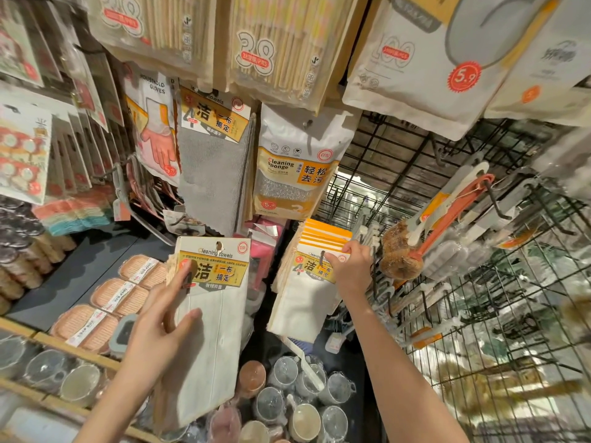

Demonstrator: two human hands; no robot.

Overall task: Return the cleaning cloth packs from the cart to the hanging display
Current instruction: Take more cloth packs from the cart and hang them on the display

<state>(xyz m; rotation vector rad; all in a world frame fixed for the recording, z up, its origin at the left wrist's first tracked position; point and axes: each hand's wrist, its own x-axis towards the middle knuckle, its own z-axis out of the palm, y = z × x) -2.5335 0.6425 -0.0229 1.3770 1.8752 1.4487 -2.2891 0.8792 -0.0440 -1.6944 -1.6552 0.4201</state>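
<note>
- A shop, in its household goods aisle.
- Packaged goods hang on hooks from a wire grid wall (479, 251) on the right.
- Round red price stickers (464, 77) mark the packs.
- Wrapped cups (307, 407) are stacked near.

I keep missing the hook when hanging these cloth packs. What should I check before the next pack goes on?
1. Left hand has a firm grip on the white cloth pack: ok.
2. Hang hole on that pack is clear of the fingers: ok.
3. Right hand steadies the hanging packs: ok, it pinches their top edge.
4. Hook shows through the front hanging pack: ok.
5. Room left on the hook: cannot tell.
6. Held pack matches the hung ones: ok, same yellow label.
</note>
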